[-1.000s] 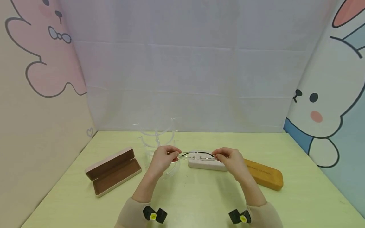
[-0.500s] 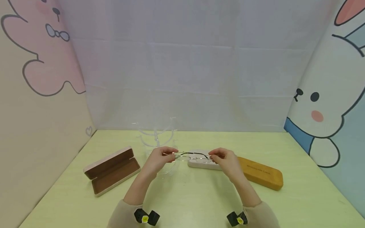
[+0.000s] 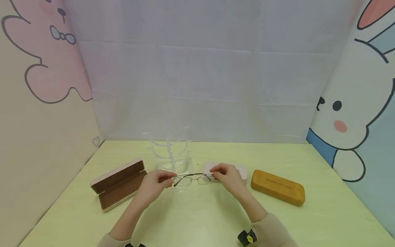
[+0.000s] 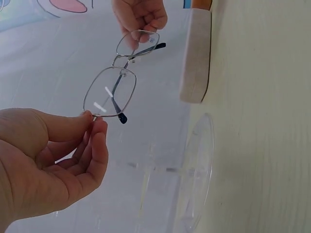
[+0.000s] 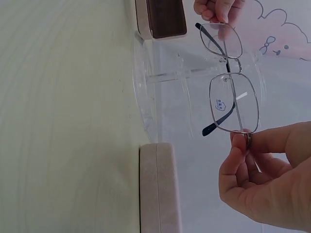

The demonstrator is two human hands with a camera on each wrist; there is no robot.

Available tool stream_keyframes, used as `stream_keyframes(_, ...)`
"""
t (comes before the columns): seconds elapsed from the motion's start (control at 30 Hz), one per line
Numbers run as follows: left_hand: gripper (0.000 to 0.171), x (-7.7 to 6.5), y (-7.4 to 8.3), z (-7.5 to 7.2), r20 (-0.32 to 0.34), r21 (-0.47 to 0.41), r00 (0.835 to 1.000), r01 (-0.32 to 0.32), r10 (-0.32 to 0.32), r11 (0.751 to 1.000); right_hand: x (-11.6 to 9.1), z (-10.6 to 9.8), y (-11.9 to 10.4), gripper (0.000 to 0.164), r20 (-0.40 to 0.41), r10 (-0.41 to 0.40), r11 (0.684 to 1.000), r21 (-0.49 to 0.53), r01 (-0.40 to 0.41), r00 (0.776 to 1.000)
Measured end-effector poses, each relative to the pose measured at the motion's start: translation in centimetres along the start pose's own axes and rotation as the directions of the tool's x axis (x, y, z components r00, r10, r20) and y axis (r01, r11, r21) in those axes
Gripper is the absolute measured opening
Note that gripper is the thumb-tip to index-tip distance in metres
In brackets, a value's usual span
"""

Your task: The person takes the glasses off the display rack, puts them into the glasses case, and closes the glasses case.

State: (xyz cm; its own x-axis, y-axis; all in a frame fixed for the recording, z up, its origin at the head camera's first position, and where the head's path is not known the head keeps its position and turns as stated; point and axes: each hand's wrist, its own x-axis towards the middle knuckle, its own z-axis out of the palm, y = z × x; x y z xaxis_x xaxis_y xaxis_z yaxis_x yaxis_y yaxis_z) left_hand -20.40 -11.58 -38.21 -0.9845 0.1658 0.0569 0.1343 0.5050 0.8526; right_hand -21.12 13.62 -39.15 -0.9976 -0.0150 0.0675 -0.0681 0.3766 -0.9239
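Note:
A pair of eyeglasses [image 3: 184, 181] with thin metal rims, clear lenses and dark temple tips is held level above the table. Its temples are folded across behind the lenses in both wrist views. My left hand [image 3: 155, 185] pinches one outer end of the frame between thumb and fingers. At the opposite end, my right hand [image 3: 229, 178] pinches the frame in the same manner. A small blue mark shows on the lens [image 5: 221, 105] nearer the right hand. Just behind the glasses stands a clear display stand [image 3: 169, 149] with curved arms, its lower part partly covered.
An open glasses case [image 3: 121, 187] with brown lining lies at the left. Behind my right hand is a closed whitish case [image 3: 241, 171], partly hidden. A closed mustard case [image 3: 277, 187] lies farther right. A white curtain [image 3: 197, 85] borders the table's back.
Both hands have carried the eyeglasses left and nearer to me, away from in front of the whitish case. The lens fronts now show more fully. Cases and stand remain in place.

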Motion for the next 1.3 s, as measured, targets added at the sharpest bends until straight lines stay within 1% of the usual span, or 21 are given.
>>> stream_keyframes(0.07, 0.017, -0.4, -0.3, -0.6, -0.021, 0.018, 1.000, -0.001, 0.002, 1.000, 0.0, 0.6, -0.1, 0.012, 0.033, -0.002, 0.999, 0.048, 0.001, 0.999)
stream_keyframes(0.13, 0.017, -0.7, -0.6, -1.3, -0.039, 0.033, 0.999, 0.000, 0.001, 0.999, 0.0, 1.0, -0.2, 0.014, 0.086, -0.011, 0.994, 0.107, 0.002, 0.996)
stream_keyframes(0.2, 0.018, -1.1, -1.1, -2.1, -0.049, 0.045, 0.999, 0.013, -0.010, 0.999, -0.1, 1.4, -0.3, 0.018, 0.165, -0.036, 0.985, 0.171, 0.007, 0.986)
stream_keyframes(0.27, 0.019, -1.5, -1.8, -3.0, -0.054, 0.047, 0.998, 0.033, -0.031, 0.998, -0.3, 1.9, -0.5, 0.020, 0.245, -0.070, 0.977, 0.212, 0.017, 0.967)
stream_keyframes(0.37, 0.022, -2.2, -2.9, -4.3, -0.053, 0.036, 0.996, 0.073, -0.071, 0.997, -0.4, 2.9, -0.6, 0.025, 0.337, -0.111, 0.972, 0.235, 0.031, 0.935)
stream_keyframes(0.47, 0.025, -2.8, -3.6, -5.4, -0.059, 0.033, 0.994, 0.096, -0.094, 0.995, -0.4, 4.1, -1.0, 0.025, 0.376, -0.128, 0.981, 0.184, 0.061, 0.918)
stream_keyframes(0.53, 0.026, -3.1, -4.0, -5.9, -0.065, 0.035, 0.993, 0.105, -0.103, 0.994, -0.3, 4.9, -1.2, 0.025, 0.385, -0.130, 0.987, 0.141, 0.080, 0.914)
stream_keyframes(0.63, 0.026, -3.6, -4.5, -6.5, -0.078, 0.041, 0.991, 0.111, -0.107, 0.993, -0.1, 6.0, -1.5, 0.022, 0.380, -0.134, 0.990, 0.087, 0.109, 0.915)
stream_keyframes(0.83, 0.026, -4.6, -5.9, -7.9, -0.069, 0.055, 0.991, 0.119, -0.115, 0.991, 0.4, 8.7, -2.0, 0.018, 0.352, -0.151, 0.989, 0.051, 0.142, 0.924)
stream_keyframes(0.93, 0.027, -5.1, -6.4, -8.9, -0.066, 0.073, 0.988, 0.146, -0.141, 0.987, 0.7, 10.3, -2.4, 0.017, 0.341, -0.154, 0.988, 0.042, 0.149, 0.927)
stream_keyframes(1.03, 0.029, -5.5, -6.8, -9.7, -0.067, 0.083, 0.980, 0.193, -0.188, 0.978, 1.0, 11.8, -2.9, 0.016, 0.333, -0.157, 0.987, 0.026, 0.157, 0.930)
stream_keyframes(1.13, 0.031, -5.6, -7.4, -10.4, -0.078, 0.107, 0.972, 0.230, -0.222, 0.967, 1.3, 12.9, -3.4, 0.016, 0.328, -0.178, 0.982, -0.001, 0.189, 0.928)
stream_keyframes(1.3, 0.031, -5.5, -8.5, -11.1, -0.102, 0.107, 0.958, 0.278, -0.267, 0.955, 1.9, 14.7, -4.0, 0.015, 0.321, -0.199, 0.974, -0.043, 0.224, 0.926)
